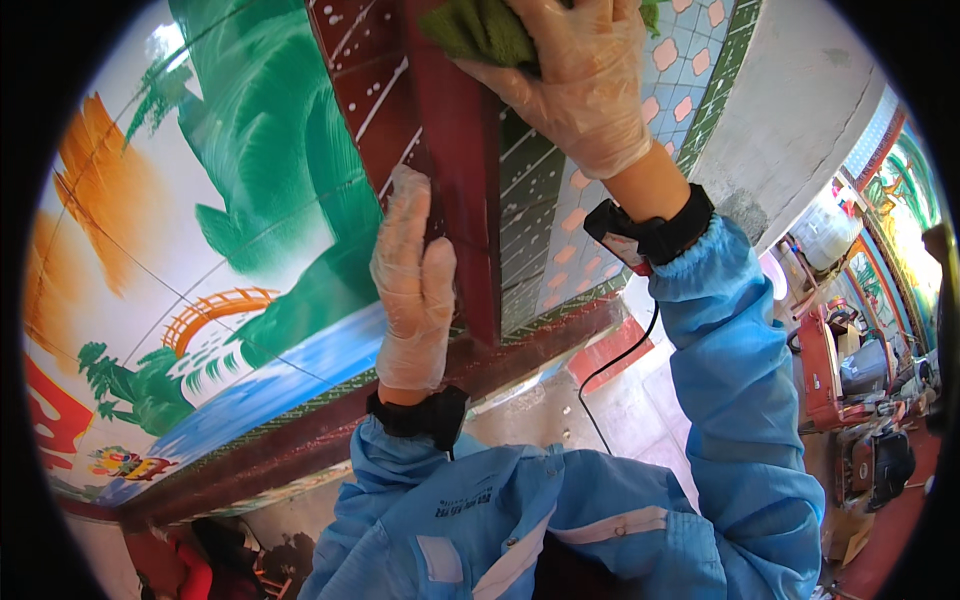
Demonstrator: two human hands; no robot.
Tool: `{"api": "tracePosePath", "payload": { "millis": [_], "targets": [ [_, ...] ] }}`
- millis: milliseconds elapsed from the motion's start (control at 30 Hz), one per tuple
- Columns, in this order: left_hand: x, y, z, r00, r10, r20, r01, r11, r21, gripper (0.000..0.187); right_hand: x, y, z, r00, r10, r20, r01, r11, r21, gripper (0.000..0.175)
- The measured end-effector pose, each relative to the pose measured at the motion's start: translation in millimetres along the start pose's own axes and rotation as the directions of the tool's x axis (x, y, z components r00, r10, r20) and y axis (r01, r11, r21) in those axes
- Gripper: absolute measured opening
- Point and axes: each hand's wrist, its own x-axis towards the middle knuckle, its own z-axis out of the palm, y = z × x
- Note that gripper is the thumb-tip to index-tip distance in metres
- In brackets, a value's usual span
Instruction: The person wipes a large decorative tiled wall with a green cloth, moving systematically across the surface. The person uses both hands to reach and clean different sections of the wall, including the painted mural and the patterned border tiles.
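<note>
My right hand [585, 101], in a clear plastic glove, grips a dark green cloth [484, 34] at the top of the view. The cloth lies over the upper part of a dark red corner post [466, 225] that juts out of the tiled wall. Lower down, my left hand [412, 300] wears the same kind of glove and holds nothing. Its fingers are stretched out over the brown, white-speckled tile border [379, 90] just left of the post; whether the palm presses on it cannot be told. Part of the cloth is hidden behind my right fingers.
A mural of painted tiles [285, 135] fills the left side. Right of the post are dark speckled tiles [525, 225] and blue-grey tiles with pink shapes [574, 217]. A dark red ledge [262, 450] runs below. A cable [589, 382] hangs from my right wristband. Clutter with a grey bucket [866, 367] stands at right.
</note>
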Motion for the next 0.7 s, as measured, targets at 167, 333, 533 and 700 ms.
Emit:
{"api": "tracePosePath", "payload": {
  "millis": [167,333,533,700],
  "targets": [
    [-17.1,-3.2,-14.0,0.996,-0.066,-0.056,0.066,0.998,0.003,0.043,-47.1,-12.4,14.7,0.999,-0.003,-0.034,0.002,1.0,-0.023,0.068],
    [-32.2,-5.3,-20.5,0.982,-0.16,-0.1,0.157,0.987,-0.033,0.041,-97.6,-28.7,13.1,0.989,0.094,0.118,-0.095,0.995,0.007,0.072],
    [-39.5,-9.6,-27.5,0.972,-0.182,-0.147,0.176,0.983,-0.054,0.039,-160.0,-46.9,13.3,0.978,0.129,0.161,-0.13,0.992,-0.004,0.076],
    [-46.1,-10.3,-30.6,0.958,-0.232,-0.171,0.222,0.972,-0.073,0.042,-215.6,-58.5,16.0,0.93,0.193,0.313,-0.205,0.979,0.003,0.086]
  ]
}}
